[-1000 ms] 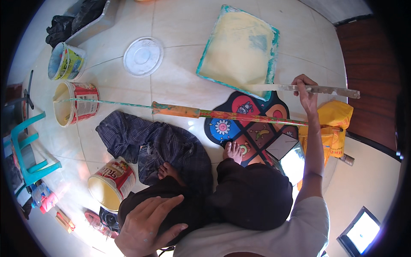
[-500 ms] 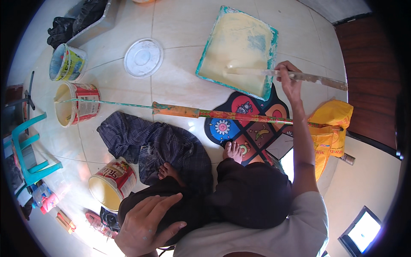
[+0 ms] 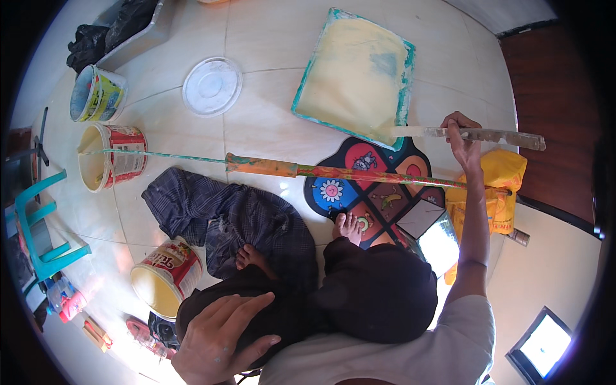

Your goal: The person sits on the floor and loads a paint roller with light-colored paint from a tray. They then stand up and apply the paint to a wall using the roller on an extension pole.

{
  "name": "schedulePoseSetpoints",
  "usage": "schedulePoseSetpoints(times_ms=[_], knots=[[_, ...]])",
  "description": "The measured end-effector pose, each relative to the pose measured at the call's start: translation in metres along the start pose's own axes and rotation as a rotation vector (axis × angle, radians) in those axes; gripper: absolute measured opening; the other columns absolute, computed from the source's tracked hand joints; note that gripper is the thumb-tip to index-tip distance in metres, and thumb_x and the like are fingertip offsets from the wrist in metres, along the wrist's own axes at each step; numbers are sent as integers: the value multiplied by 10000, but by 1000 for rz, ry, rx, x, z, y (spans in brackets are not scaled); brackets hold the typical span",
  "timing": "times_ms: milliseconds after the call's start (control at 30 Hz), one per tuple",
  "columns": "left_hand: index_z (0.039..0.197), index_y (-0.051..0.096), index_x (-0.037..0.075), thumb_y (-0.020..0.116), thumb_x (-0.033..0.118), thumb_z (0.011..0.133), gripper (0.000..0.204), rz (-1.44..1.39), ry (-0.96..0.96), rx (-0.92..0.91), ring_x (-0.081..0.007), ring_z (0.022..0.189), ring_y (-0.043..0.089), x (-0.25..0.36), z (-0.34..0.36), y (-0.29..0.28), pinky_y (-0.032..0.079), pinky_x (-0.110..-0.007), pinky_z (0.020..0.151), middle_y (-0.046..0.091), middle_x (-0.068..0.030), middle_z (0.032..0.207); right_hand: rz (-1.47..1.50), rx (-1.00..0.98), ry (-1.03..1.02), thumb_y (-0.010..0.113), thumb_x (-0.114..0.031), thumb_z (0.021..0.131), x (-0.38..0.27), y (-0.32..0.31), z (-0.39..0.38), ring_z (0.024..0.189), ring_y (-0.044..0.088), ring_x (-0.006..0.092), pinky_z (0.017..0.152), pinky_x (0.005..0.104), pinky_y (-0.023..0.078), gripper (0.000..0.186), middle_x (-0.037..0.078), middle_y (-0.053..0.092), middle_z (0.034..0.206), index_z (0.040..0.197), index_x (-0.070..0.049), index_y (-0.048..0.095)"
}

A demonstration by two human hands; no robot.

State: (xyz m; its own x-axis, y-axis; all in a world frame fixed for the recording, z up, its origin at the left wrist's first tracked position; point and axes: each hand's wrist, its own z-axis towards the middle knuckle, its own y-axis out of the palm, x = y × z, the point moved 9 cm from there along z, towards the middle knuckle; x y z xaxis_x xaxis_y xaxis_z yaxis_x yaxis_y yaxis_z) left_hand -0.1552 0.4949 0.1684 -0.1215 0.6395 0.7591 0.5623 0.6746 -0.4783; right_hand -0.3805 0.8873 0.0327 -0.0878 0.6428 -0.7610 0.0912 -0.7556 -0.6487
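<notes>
My right hand grips a long paint-crusted wooden stick, its paler end at the lower right corner of a teal-rimmed tray of cream paint. My left hand rests open on my left leg, fingers slightly curved and holding nothing. Below the tray, a roller pole with an orange grip crosses above a colourful picture mat; its thin end reaches over a red-and-white bucket of cream paint.
Around me are a second paint bucket, a dark checked cloth, a white lid, a yellow-labelled bucket, a bin with black bags, a teal stool, yellow sacks and a wooden door.
The stick went left and up into the middle of the tray half a second ago and has since moved back right to its lower corner, in my right hand. My left hand stays put.
</notes>
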Motion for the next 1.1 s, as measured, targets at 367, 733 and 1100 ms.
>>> schedulePoseSetpoints(times_ms=[367,733,1100], knots=[[1220,582,32,757,273,727,577,73,-37,-29,-325,953,659,-7,2,8,520,-401,853,677,-137,1021,267,87,-12,499,-114,937,2,59,24,593,494,51,548,214,440,209,-5,567,707,809,8,611],[1222,581,36,759,284,732,578,32,-64,-27,-320,944,659,-11,4,7,521,-405,842,675,-133,1016,69,-88,67,487,-108,939,-2,20,6,568,497,55,517,228,409,211,6,550,650,803,5,602],[1226,574,40,756,280,735,575,48,-59,-34,-323,942,660,-11,4,7,515,-408,864,675,-135,1021,79,103,-19,505,-107,936,2,11,12,580,478,41,523,228,398,205,-17,541,651,787,-10,606]])
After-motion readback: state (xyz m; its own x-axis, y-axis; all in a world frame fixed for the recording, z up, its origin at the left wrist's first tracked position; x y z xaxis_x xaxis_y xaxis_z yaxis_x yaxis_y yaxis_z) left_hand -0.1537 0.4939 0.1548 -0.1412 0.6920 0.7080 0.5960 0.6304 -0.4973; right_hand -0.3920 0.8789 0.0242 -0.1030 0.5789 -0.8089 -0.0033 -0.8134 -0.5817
